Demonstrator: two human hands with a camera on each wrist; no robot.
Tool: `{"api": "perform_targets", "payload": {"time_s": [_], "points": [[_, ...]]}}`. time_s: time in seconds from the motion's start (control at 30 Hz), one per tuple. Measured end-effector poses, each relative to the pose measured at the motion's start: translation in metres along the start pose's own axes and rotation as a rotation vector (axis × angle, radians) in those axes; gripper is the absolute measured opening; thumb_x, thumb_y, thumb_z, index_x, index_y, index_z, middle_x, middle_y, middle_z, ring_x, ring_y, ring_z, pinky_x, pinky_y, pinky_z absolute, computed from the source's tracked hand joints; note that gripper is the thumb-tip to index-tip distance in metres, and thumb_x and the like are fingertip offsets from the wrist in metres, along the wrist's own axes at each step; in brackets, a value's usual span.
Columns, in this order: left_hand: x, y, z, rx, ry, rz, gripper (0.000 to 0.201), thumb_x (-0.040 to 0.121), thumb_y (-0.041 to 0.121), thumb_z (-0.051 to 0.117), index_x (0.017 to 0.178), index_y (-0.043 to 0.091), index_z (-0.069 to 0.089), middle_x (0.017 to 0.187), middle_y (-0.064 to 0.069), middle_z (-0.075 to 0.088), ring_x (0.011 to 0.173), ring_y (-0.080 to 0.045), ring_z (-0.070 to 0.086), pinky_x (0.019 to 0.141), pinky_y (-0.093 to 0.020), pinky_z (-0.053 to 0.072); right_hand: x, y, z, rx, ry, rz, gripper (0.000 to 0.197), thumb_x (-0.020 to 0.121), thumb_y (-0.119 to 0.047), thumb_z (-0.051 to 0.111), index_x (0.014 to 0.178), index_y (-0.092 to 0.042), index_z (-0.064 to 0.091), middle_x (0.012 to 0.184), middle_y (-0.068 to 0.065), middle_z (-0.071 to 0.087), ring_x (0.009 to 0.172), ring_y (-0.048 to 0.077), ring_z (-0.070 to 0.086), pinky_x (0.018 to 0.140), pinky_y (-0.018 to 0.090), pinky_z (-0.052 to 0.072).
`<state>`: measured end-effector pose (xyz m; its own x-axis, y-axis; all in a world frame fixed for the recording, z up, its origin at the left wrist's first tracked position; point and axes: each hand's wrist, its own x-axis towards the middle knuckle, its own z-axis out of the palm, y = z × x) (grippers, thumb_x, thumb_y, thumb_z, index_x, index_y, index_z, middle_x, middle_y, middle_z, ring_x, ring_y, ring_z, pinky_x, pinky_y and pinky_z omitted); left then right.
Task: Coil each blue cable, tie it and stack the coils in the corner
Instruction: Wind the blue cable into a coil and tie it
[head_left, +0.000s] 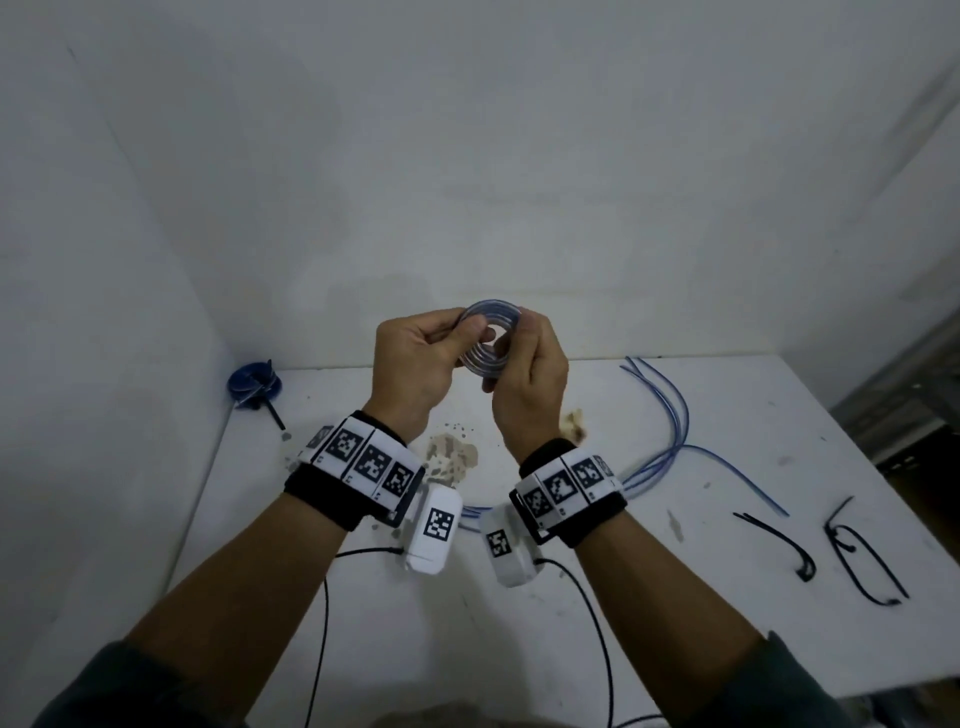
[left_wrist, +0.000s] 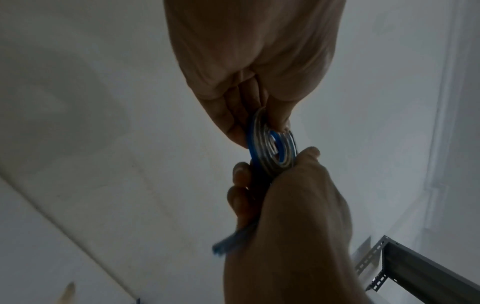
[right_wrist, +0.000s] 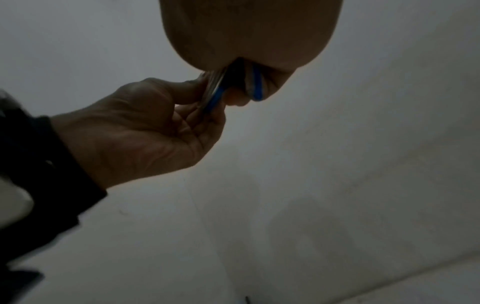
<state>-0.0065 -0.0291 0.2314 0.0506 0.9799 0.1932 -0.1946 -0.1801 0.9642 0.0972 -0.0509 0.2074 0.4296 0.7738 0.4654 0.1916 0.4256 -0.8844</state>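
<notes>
We hold a small coil (head_left: 488, 335) of blue cable up above the white counter (head_left: 727, 571), its loops wound tight into a flat ring with a pale sheen. Our left hand (head_left: 415, 364) pinches its left edge between thumb and fingers; our right hand (head_left: 530, 374) curls round the right side. The left wrist view alone shows a loose cable end (left_wrist: 228, 244) poking out under the right hand. Only the head view shows the tied coil (head_left: 254, 384) in the far-left corner, the uncoiled cables (head_left: 670, 436) and the black ties (head_left: 857, 551).
</notes>
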Motion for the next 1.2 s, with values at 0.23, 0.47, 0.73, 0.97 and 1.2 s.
{"api": "perform_targets", "payload": {"time_s": [0.23,0.47,0.73,0.97,1.2], "points": [[-0.011,0.002,-0.013,-0.081,-0.083,-0.086,0.024,0.090,0.004,0.065,0.110,-0.009,0.069,0.100,-0.024,0.073,0.089,-0.033,0.071,0.085,-0.040,0.058,-0.002,-0.002,0.009,0.099,-0.007,0.115,0.039,0.106,-0.028,0.034,0.071,-0.017,0.047,0.062,-0.003,0.049,0.057,0.017,0.043,0.052,0.034,0.038],[-0.006,0.013,-0.037,0.231,-0.294,-0.128,0.016,0.089,0.015,0.069,0.103,0.011,0.075,0.093,-0.007,0.077,0.085,-0.018,0.072,0.078,-0.036,0.057,0.002,0.001,-0.004,-0.206,-0.162,-0.124,0.034,0.103,-0.022,0.037,0.071,-0.014,0.043,0.058,-0.005,0.043,0.053,0.011,0.038,0.052,0.033,0.034],[-0.002,0.017,-0.018,0.159,-0.089,0.012,0.012,0.087,0.012,0.072,0.094,0.004,0.077,0.079,-0.011,0.076,0.066,-0.018,0.067,0.063,-0.029,0.053,0.012,-0.014,-0.004,-0.014,-0.173,-0.026,0.036,0.107,-0.019,0.034,0.074,-0.013,0.046,0.065,-0.001,0.044,0.058,0.011,0.039,0.055,0.030,0.034],[-0.010,0.016,-0.001,-0.151,0.067,-0.062,0.016,0.089,0.013,0.069,0.095,0.000,0.075,0.089,-0.016,0.075,0.081,-0.029,0.071,0.082,-0.045,0.059,-0.015,-0.019,0.013,0.251,-0.088,0.126,0.025,0.105,-0.033,0.028,0.113,-0.022,0.050,0.080,-0.001,0.051,0.063,0.015,0.041,0.051,0.025,0.036],[-0.008,0.021,0.000,-0.316,0.112,-0.126,0.018,0.090,0.012,0.067,0.099,-0.002,0.073,0.091,-0.014,0.074,0.085,-0.024,0.070,0.081,-0.034,0.057,-0.016,-0.023,0.016,0.124,-0.283,0.092,0.042,0.108,-0.022,0.032,0.147,-0.010,0.023,0.122,-0.002,0.057,0.111,0.005,0.059,0.096,0.024,0.046]]}}
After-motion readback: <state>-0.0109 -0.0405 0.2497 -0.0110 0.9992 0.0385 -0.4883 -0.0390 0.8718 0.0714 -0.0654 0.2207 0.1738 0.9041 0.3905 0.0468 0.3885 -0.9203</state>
